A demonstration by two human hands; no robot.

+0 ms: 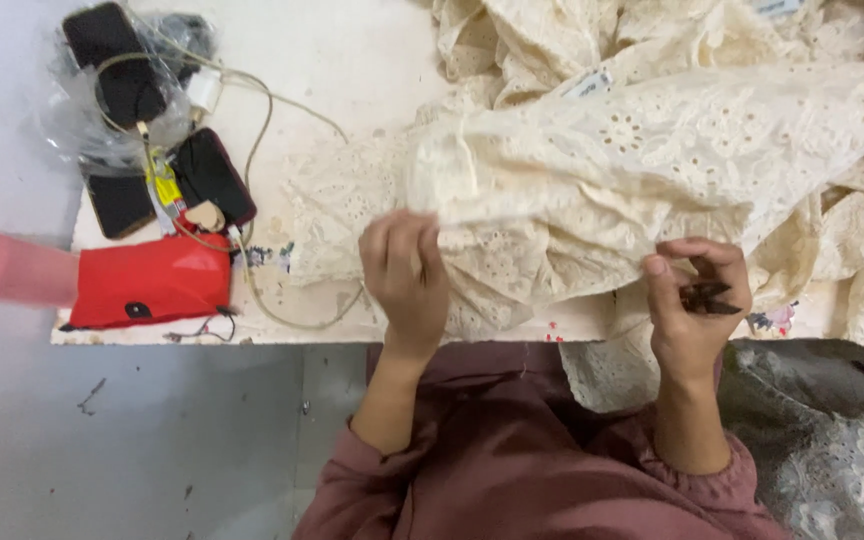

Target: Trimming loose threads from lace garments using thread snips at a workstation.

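Head view: left hand [407, 275] fingers pinch cream lace fabric [652, 150]; right hand [694, 300] fingers grip small dark snips [707, 296], mostly hidden.

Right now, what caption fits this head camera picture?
Left hand pinches cream eyelet fabric; right hand holds small dark snips.

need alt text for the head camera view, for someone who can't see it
Seen from above, a person's left hand pinches the edge of cream eyelet fabric heaped on a white table, while the right hand holds small dark thread snips. At the table's left end lie a red pouch, dark phones and tangled charging cables.
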